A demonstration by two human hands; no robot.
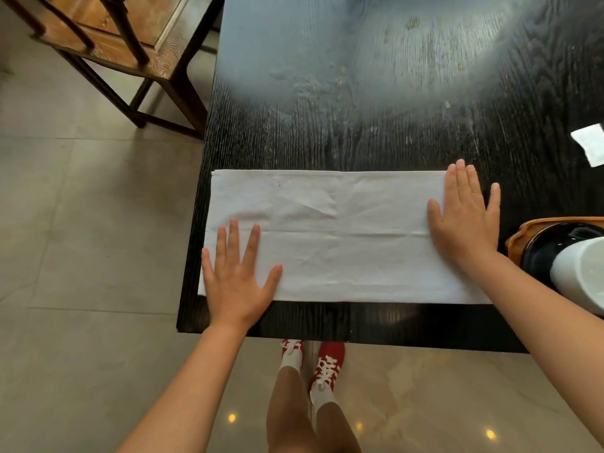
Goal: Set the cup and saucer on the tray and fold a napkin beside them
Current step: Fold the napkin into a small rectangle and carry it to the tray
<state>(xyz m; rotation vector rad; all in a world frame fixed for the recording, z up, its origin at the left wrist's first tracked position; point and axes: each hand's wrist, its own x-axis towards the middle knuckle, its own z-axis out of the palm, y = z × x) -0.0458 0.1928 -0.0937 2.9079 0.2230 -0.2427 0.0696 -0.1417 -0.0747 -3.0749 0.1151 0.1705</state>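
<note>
Both palms lie flat with fingers spread, gripping nothing: the left hand (237, 282) on the napkin's (340, 237) near-left corner, the right hand (465, 220) on its right end. The napkin spans the table's (376, 93) near edge (cup (585, 273), saucer (545, 250), tray (518, 243) at right). Press outward evenly so the crease sets before the next fold

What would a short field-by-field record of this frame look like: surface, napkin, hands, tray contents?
surface: dark wooden table
napkin: white napkin, long rectangle, flat near the table's front edge
left hand: left hand flat, fingers spread, on the napkin's left end
right hand: right hand flat on its right end
tray: wooden tray at right edge, holding dark saucer and white cup
</note>
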